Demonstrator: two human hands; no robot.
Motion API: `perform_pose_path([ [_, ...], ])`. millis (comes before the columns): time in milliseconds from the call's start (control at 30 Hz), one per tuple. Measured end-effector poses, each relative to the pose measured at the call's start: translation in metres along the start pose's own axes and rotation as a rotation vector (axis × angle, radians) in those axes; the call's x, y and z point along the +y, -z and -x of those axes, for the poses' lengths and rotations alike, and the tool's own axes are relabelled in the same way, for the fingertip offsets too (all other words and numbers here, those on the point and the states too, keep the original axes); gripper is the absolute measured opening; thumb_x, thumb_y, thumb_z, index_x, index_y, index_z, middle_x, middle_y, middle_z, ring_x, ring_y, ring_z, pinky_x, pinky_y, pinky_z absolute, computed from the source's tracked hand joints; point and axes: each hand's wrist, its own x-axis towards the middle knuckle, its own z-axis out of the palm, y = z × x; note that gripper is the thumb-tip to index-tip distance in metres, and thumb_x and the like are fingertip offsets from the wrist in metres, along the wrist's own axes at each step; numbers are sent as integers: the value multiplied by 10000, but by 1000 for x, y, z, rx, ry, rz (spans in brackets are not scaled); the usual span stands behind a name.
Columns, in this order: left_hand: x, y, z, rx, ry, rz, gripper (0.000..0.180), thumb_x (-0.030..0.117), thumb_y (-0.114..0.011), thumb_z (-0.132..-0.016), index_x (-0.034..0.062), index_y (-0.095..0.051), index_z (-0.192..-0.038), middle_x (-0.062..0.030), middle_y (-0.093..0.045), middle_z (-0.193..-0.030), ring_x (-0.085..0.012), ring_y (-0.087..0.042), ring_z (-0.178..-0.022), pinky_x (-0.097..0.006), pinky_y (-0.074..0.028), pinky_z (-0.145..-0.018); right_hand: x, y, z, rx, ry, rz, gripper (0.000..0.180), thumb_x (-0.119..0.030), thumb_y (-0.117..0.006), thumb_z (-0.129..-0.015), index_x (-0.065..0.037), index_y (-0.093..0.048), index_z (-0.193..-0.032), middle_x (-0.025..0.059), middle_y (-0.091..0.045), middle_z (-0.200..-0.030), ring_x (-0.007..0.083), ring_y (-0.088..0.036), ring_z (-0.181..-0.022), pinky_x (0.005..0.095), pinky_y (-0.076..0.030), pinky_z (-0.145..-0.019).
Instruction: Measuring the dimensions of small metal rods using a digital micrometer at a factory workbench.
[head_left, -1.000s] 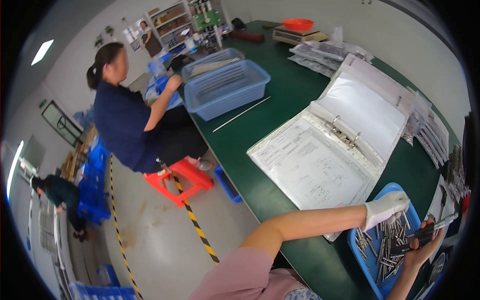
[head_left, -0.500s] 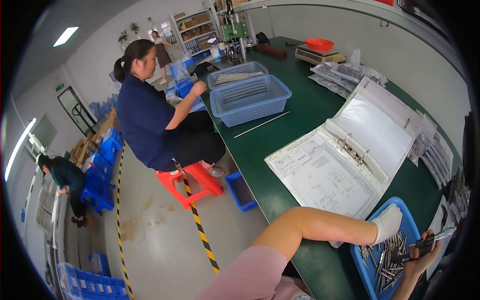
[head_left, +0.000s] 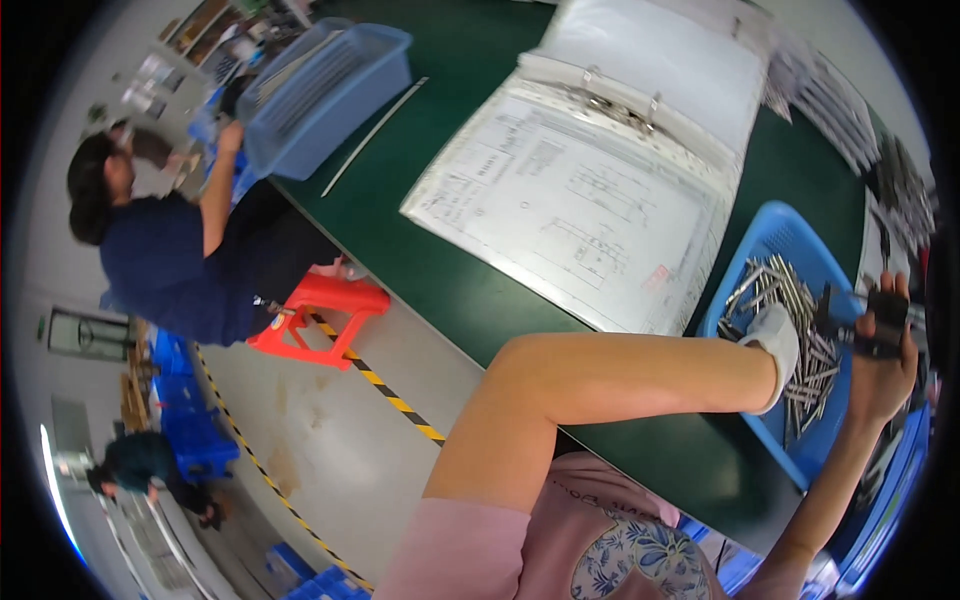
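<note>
My left hand (head_left: 775, 352), in a white glove, reaches over the near side of a blue plastic basket (head_left: 785, 232) at the right. It is down among the slim metal pins (head_left: 815, 365) heaped there. Its fingers are turned away from view, so whether they grip a pin cannot be seen. Bare-skinned, my right hand (head_left: 885, 375) is raised at the basket's right side, its fingers wrapped round a black caliper (head_left: 880, 325).
An open ring binder (head_left: 590, 210) with a drawing lies left of the basket on the green table (head_left: 480, 300). Beyond are a thin rod (head_left: 375, 135) and blue-grey baskets (head_left: 330, 100). A co-worker (head_left: 180, 240) sits on a red stool (head_left: 325, 310). Bagged parts (head_left: 835, 110) lie at far right.
The view has swung right and down, so the basket and binder now sit higher and further left. My left hand stays in the basket; my right hand still holds the caliper.
</note>
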Motion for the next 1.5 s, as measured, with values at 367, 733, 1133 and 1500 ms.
perform_pose_path([
  [367,-1,23,16,208,-150,244,190,197,-545,-730,135,-651,-875,-8,-612,-839,-166,-572,-809,-310,-398,-631,-13,55,-3,8,-70,34,421,-129,-434,-841,31,-323,-1213,138,-386,-1196,187,-399,-721,257,-366,-708],
  [733,-9,30,22,639,-60,905,95,109,-526,-723,35,-558,-772,-107,-569,-664,-235,-585,-601,-337,-431,-504,-8,45,-7,22,-104,133,354,-181,-384,-800,17,-362,-1093,112,-410,-1015,151,-402,-515,227,-339,-515],
  [1133,-51,43,29,120,-9,2230,311,300,-479,-857,3,-560,-814,-50,-562,-647,-97,-517,-553,-202,-420,-520,-14,-31,4,98,-124,-105,691,-587,-229,-787,36,-522,-835,190,-562,-732,169,-451,-463,216,-342,-361],
  [1500,-47,41,31,-19,15,2247,336,312,-500,-845,-15,-571,-808,-34,-531,-623,-92,-451,-530,-191,-367,-536,-17,-35,13,-55,-189,-160,732,-592,-178,-790,41,-545,-764,218,-576,-684,176,-461,-415,222,-352,-342],
])
